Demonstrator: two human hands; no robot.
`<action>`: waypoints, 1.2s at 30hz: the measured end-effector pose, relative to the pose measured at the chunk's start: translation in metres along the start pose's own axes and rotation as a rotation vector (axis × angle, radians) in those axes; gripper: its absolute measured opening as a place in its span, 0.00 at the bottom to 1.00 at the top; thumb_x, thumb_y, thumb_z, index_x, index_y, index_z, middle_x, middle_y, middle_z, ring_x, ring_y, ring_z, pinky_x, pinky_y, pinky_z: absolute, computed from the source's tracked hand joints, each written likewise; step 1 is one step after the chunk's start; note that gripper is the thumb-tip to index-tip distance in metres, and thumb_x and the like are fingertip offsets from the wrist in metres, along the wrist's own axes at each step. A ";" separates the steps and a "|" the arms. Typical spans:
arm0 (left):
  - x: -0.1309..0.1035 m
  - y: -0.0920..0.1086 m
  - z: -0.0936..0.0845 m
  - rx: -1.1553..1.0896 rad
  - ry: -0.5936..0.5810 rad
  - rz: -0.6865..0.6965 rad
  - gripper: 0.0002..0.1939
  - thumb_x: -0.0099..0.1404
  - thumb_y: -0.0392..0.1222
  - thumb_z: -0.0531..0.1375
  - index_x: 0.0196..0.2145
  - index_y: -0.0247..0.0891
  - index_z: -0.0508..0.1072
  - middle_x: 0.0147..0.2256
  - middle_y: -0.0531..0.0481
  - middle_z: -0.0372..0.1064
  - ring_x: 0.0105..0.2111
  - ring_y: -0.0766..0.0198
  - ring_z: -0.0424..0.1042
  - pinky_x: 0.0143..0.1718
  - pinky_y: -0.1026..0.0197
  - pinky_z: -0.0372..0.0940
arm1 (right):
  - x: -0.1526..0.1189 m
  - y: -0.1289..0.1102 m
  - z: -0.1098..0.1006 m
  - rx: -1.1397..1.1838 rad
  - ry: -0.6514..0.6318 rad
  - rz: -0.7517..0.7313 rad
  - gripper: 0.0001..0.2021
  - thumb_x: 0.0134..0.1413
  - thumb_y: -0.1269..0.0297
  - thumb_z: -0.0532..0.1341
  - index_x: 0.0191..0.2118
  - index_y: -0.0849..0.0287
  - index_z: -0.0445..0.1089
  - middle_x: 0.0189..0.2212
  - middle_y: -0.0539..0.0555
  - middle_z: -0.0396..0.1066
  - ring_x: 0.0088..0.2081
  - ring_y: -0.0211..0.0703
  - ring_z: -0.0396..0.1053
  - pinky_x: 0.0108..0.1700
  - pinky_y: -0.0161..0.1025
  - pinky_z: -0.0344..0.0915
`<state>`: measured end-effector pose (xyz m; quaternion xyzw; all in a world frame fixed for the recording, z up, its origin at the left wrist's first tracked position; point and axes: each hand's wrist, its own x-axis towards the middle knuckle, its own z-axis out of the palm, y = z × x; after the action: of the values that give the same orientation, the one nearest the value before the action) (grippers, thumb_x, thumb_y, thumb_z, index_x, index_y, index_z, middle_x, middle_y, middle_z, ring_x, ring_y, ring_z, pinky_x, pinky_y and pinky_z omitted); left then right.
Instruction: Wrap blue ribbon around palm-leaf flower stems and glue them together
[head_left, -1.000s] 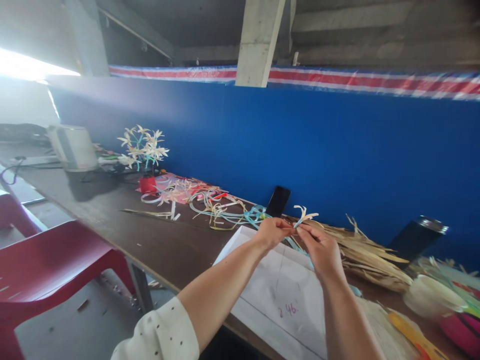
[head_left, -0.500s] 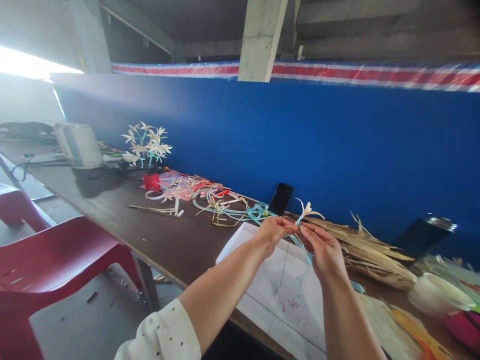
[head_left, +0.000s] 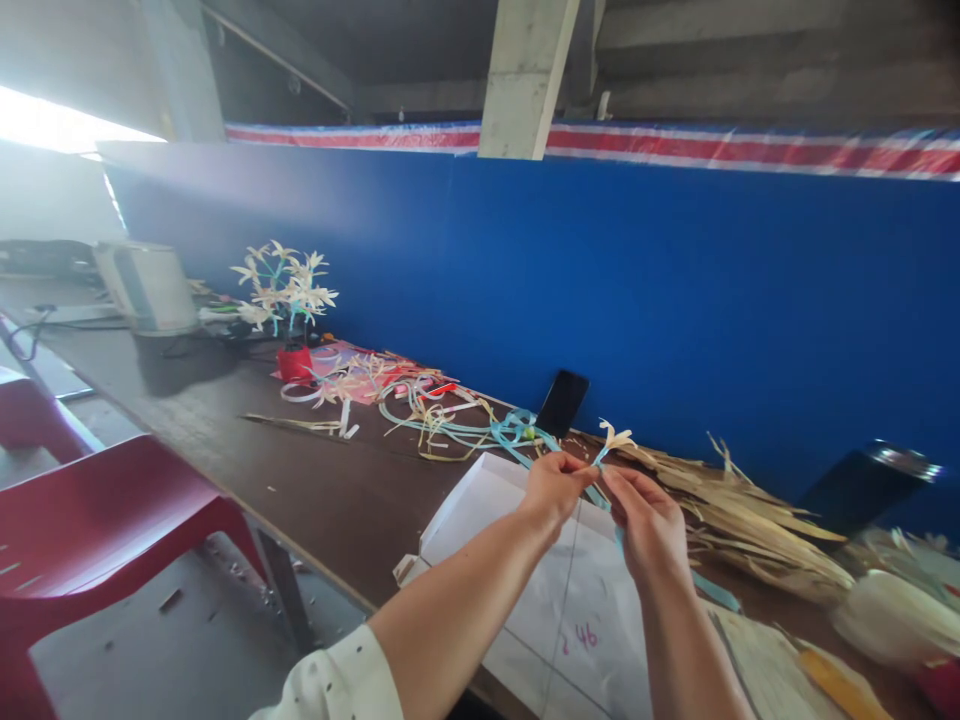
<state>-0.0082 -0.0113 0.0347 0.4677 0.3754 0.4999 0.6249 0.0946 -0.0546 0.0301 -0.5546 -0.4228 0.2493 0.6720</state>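
Observation:
A small cream husk flower stands upright above my fingertips, its stem wrapped in light blue ribbon. My left hand pinches the wrapped stem from the left. From the right, my right hand pinches at the same spot, with a length of light blue ribbon hanging beside its fingers. Both hands are over a white box lid marked with handwritten numbers. Just behind the hands, a loose coil of light blue ribbon lies by a dark phone leaning on the blue partition.
Dried husks lie right of my hands, near a dark flask and a white cup. Leftward on the table are scattered strips, a red pot of finished flowers and a kettle. Red chairs stand alongside.
The flower has turned in my fingers, its petals now tilted differently and sitting slightly lower. Both hands stay pinched together on the stem. The view has shifted a little.

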 end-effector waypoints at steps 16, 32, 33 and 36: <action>0.023 -0.039 0.009 0.354 0.005 0.169 0.06 0.52 0.40 0.61 0.22 0.34 0.72 0.26 0.51 0.66 0.29 0.67 0.64 0.32 0.64 0.58 | 0.016 0.013 -0.008 -0.515 0.126 -0.023 0.14 0.41 0.52 0.64 0.28 0.58 0.76 0.26 0.53 0.75 0.33 0.51 0.70 0.37 0.40 0.62; 0.020 -0.032 -0.012 -0.127 -0.422 -0.276 0.23 0.44 0.55 0.66 0.31 0.33 0.72 0.32 0.47 0.71 0.28 0.70 0.66 0.33 0.64 0.58 | 0.013 0.036 -0.018 -0.318 0.076 -0.010 0.25 0.43 0.47 0.62 0.39 0.66 0.75 0.13 0.49 0.63 0.19 0.39 0.62 0.23 0.35 0.57; 0.020 -0.032 -0.013 -0.146 -0.434 -0.283 0.23 0.43 0.54 0.67 0.31 0.33 0.72 0.31 0.47 0.71 0.28 0.70 0.65 0.34 0.64 0.58 | 0.013 0.036 -0.018 -0.317 0.065 -0.013 0.25 0.43 0.47 0.62 0.39 0.66 0.75 0.13 0.48 0.62 0.19 0.39 0.61 0.23 0.35 0.57; 0.020 -0.033 -0.013 -0.164 -0.446 -0.255 0.22 0.41 0.53 0.68 0.28 0.32 0.71 0.28 0.49 0.70 0.27 0.71 0.64 0.34 0.64 0.57 | 0.011 0.033 -0.017 -0.315 0.034 -0.027 0.25 0.43 0.47 0.62 0.39 0.65 0.75 0.12 0.48 0.61 0.19 0.38 0.60 0.23 0.35 0.57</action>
<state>-0.0074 0.0086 -0.0012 0.4629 0.2427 0.3306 0.7858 0.1191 -0.0460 0.0011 -0.6513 -0.4528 0.1613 0.5871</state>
